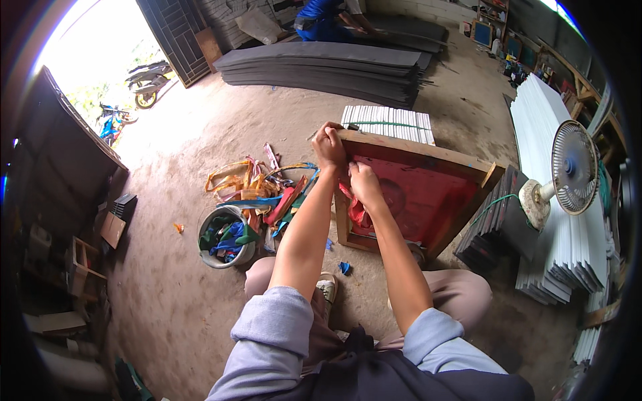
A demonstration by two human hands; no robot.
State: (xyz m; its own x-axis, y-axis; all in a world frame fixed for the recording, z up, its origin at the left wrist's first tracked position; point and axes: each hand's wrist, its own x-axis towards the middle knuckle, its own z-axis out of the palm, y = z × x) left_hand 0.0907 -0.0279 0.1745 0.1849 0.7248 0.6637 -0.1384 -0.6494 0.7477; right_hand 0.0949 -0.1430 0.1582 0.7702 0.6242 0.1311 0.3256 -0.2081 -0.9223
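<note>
A wooden screen-printing frame (423,148) with red-stained mesh (428,200) stands tilted in front of me. My left hand (328,146) is closed around its upper left corner. My right hand (365,182) is closed on a red rag (358,212), which hangs down by the inner left side of the frame. The fingertips of that hand are close to the left rail; whether they press on the mesh I cannot tell. Part of the lower edge is hidden behind my right forearm and knee.
Left of the frame lie coloured cloth strips (251,184) and a grey bucket (247,254) of rags. White bundled sheets (391,121) sit behind. A fan (568,167) stands right, near white panels (545,113). Dark stacked sheets (321,67) and a person in blue (324,20) are further back.
</note>
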